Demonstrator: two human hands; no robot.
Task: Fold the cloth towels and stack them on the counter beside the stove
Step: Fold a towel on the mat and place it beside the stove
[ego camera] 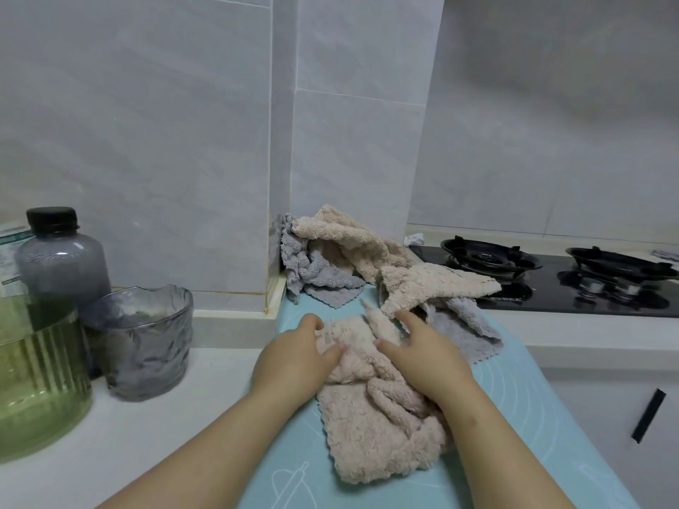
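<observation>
A crumpled pink-beige towel lies on the light-blue mat in front of me. My left hand pinches its far left edge between thumb and fingers. My right hand presses on its upper right part, thumb and fingers gripping the fabric. Behind them, an unfolded heap of beige towels and grey towels rests against the wall corner. Another beige towel and a grey one spread toward the stove.
On the white counter at left stand a green ribbed glass jar, a smoky glass cup and a dark-capped bottle. The black gas stove has two burners at right. A cabinet with a black handle sits below right.
</observation>
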